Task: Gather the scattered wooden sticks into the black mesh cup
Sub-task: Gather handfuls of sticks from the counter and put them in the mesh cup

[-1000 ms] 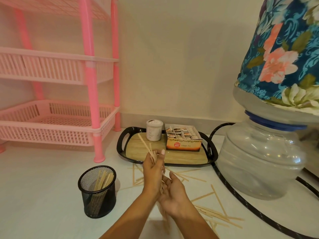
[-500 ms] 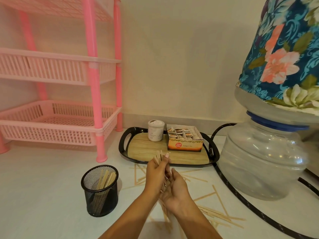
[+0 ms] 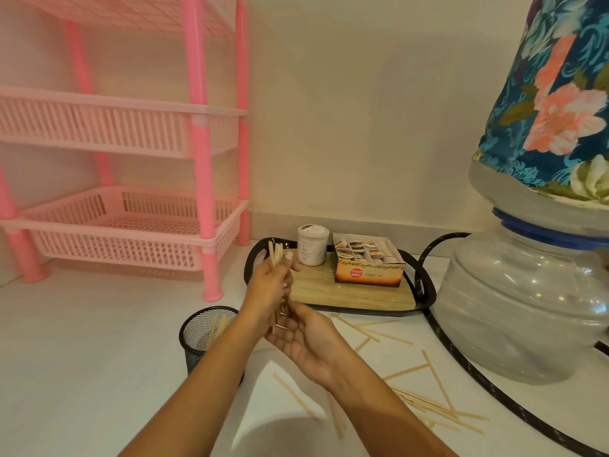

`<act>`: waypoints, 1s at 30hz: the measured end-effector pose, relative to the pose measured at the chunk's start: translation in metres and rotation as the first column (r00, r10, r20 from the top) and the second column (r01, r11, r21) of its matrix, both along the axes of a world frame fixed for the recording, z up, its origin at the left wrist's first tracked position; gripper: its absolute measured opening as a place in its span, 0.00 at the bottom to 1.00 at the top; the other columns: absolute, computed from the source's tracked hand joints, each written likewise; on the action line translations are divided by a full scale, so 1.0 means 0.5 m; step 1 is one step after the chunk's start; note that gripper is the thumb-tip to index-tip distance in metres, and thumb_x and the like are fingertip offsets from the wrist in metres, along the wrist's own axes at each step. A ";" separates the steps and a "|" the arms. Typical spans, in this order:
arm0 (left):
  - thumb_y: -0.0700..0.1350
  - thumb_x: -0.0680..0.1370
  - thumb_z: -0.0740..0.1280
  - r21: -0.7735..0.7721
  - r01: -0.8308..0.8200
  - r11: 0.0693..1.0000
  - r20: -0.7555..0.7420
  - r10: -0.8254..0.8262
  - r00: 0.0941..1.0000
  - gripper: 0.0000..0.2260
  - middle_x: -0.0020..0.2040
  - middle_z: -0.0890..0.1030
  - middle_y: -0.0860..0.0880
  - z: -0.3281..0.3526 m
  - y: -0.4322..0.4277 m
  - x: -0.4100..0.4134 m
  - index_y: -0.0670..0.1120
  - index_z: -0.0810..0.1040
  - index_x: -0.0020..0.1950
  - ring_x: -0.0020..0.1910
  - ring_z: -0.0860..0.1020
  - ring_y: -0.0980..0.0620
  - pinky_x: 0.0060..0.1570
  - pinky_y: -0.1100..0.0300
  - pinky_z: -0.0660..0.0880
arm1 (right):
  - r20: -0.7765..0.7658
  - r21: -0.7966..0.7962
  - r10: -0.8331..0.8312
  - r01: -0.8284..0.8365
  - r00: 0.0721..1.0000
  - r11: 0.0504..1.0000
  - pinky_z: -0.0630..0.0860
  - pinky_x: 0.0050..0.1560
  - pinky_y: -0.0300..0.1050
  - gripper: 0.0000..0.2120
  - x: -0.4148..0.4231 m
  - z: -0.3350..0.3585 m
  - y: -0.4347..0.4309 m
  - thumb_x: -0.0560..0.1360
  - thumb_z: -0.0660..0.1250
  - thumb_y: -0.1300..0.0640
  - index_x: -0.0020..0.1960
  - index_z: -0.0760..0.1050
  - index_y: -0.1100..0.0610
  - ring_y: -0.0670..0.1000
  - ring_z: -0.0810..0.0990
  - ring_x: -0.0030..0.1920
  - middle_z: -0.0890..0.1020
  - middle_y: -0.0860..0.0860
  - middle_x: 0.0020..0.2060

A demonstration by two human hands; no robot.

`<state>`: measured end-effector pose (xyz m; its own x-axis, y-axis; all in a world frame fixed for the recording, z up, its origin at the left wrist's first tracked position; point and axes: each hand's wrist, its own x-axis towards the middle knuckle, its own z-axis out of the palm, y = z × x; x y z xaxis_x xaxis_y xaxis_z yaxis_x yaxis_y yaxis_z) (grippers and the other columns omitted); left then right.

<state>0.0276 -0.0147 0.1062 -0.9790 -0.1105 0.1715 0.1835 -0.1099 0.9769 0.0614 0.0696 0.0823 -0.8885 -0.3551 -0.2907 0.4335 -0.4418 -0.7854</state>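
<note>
Wooden sticks make up a bundle (image 3: 276, 258) clenched upright in the left hand (image 3: 268, 290) at the centre of the frame, their tips rising above the thumb and standing in front of the tray's left handle. The bundle's lower ends drop to the right hand (image 3: 304, 338), which lies just below, palm up with fingers spread and loose, cupped under the sticks rather than closed on them; whether the ends actually touch the palm is hard to tell.

The black mesh cup (image 3: 206, 338) stands on the white floor (image 3: 82, 357) just left of the left forearm, lower centre-left of the frame, with several sticks already leaning inside it. More loose sticks (image 3: 431, 390) lie scattered on the floor at lower right, beyond the right wrist, and a few pale ones show between the two forearms.

Behind the hands sits a black tray (image 3: 425, 291) with a wood-look base, carrying a white jar (image 3: 312, 245) and a box of tea sachets (image 3: 367, 262). A pink rack (image 3: 201, 159) fills the upper left; a clear water jug (image 3: 527, 308) stands at right.
</note>
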 end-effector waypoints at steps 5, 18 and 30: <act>0.44 0.81 0.57 0.003 -0.105 0.994 0.024 0.105 0.994 0.14 0.19 0.65 0.56 0.012 -0.091 0.003 0.44 0.74 0.38 0.16 0.61 0.61 0.17 0.70 0.60 | -0.157 0.187 0.203 -0.173 0.966 0.967 0.75 0.57 0.43 0.11 0.005 0.024 -0.066 0.81 0.53 0.61 0.57 0.73 0.60 0.47 0.79 0.43 0.79 0.53 0.43; 0.40 0.79 0.61 -0.220 -0.216 0.951 0.028 0.227 0.973 0.07 0.36 0.78 0.46 -0.036 -0.157 0.013 0.41 0.75 0.44 0.37 0.75 0.50 0.39 0.63 0.72 | -0.349 0.471 0.175 0.011 0.921 0.882 0.74 0.56 0.40 0.12 -0.019 0.001 -0.076 0.79 0.55 0.66 0.55 0.76 0.61 0.52 0.77 0.57 0.78 0.57 0.55; 0.47 0.76 0.65 -0.859 -0.129 0.496 -0.216 -0.122 0.969 0.06 0.48 0.81 0.51 -0.099 -0.038 0.016 0.46 0.79 0.47 0.52 0.76 0.52 0.67 0.55 0.57 | -0.462 0.805 0.214 0.305 0.861 0.509 0.70 0.45 0.33 0.08 -0.038 -0.117 0.077 0.75 0.64 0.55 0.53 0.77 0.53 0.46 0.77 0.50 0.79 0.49 0.51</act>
<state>0.0356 -0.0339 0.0570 -0.8976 0.2122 0.3863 0.3992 0.7629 0.5085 0.0426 0.1081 0.0238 -0.9916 -0.1286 0.0163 -0.0818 0.5232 -0.8483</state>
